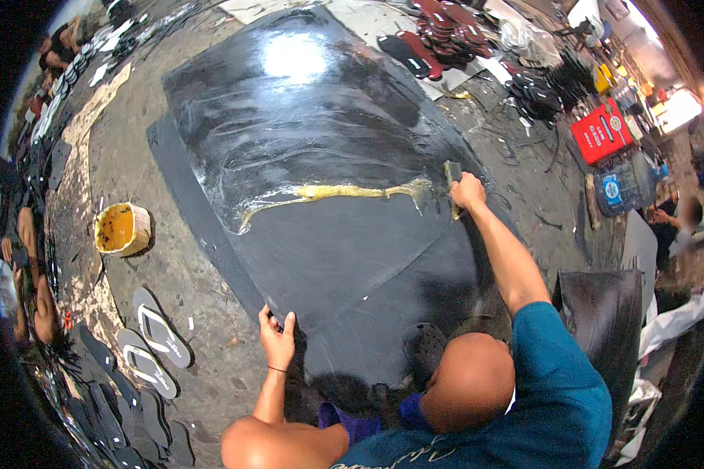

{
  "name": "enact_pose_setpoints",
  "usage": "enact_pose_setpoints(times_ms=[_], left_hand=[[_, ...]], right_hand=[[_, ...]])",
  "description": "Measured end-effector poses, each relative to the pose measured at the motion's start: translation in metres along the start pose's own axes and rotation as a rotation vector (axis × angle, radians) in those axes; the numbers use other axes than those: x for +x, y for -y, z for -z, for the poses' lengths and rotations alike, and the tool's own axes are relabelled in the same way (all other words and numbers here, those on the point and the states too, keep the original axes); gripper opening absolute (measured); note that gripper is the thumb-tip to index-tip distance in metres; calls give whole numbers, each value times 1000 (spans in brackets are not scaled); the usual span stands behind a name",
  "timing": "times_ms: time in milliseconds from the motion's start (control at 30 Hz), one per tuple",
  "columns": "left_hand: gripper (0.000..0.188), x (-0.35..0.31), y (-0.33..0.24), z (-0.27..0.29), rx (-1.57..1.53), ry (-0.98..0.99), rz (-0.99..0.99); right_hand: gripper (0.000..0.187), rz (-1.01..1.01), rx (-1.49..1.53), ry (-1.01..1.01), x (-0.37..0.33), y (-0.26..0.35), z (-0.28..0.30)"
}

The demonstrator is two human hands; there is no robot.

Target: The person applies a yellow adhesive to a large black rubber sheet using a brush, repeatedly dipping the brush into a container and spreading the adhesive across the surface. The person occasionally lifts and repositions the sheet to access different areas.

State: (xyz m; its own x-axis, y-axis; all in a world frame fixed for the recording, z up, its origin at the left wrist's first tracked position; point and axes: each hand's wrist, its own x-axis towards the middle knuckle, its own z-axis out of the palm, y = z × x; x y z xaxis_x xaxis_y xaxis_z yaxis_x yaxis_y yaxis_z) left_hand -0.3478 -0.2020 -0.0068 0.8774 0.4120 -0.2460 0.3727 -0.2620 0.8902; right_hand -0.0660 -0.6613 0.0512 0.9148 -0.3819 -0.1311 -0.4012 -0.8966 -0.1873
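Observation:
A large black sheet (pixel 313 242) lies on another dark sheet (pixel 181 181) in front of me. Its far part is wet and shiny. Across its middle runs a ridge of thick yellow glue (pixel 340 191). My right hand (pixel 468 191) grips a flat, glue-smeared scraper (pixel 452 170) at the right end of that ridge. Down at the sheet's near left edge, my left hand (pixel 277 338) holds the border between thumb and fingers; the fingertips are partly hidden. To the left stands a pale tub (pixel 138 227) of yellow-orange glue.
Grey flip-flops (pixel 161 328) lie left of my knee, near several dark soles (pixel 105 406). Red and black soles (pixel 446 35) are piled at the far right. A red can (pixel 601 133) and a large clear water bottle (pixel 624 190) stand at right. Other people sit at both sides.

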Motion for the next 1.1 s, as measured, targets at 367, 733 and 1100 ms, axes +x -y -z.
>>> enact_pose_setpoints(times_ms=[367, 733, 1100], left_hand=[[49, -6, 12, 6, -135, 14, 110], [30, -16, -8, 3, -132, -17, 145], [45, -56, 16, -28, -525, -119, 393]], right_hand=[[27, 497, 106, 160, -70, 271, -97], [41, 1749, -6, 437, -128, 408, -110], [17, 2076, -295, 210, -109, 410, -99]])
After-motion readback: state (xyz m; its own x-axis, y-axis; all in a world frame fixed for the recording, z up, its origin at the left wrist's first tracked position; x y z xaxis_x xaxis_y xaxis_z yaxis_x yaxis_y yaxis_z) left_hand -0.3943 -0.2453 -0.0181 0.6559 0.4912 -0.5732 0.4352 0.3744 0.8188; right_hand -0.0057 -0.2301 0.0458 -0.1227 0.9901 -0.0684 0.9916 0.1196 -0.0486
